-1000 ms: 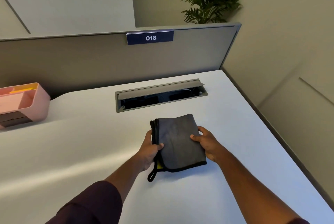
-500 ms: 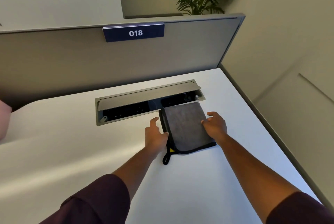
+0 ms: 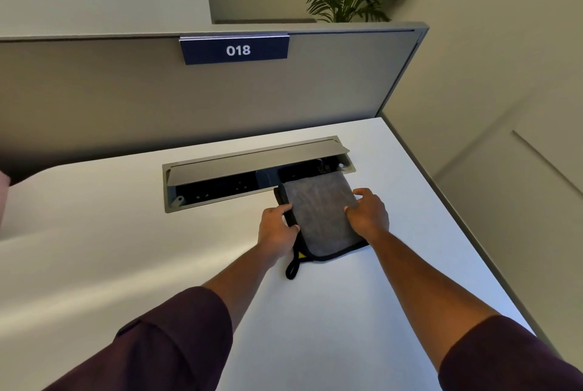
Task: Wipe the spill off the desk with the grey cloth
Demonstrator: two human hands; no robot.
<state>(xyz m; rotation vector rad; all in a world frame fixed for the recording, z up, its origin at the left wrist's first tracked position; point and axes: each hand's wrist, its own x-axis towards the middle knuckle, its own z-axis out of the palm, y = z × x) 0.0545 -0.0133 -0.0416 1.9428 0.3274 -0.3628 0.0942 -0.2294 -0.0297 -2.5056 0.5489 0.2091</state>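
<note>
The folded grey cloth (image 3: 320, 217) lay flat on the white desk (image 3: 126, 264), its far edge reaching over the near rim of the open cable tray (image 3: 220, 170). The left hand (image 3: 276, 229) held the cloth's left, black-trimmed edge, thumb on top and fingers curled at the edge. The right hand (image 3: 367, 214) rested on the cloth's right side with fingers bent, gripping that edge. A black loop (image 3: 291, 270) trailed from the cloth's near corner. Behind the tray stood a partition (image 3: 94, 100) bearing a sign (image 3: 235, 50) reading 018.
</note>
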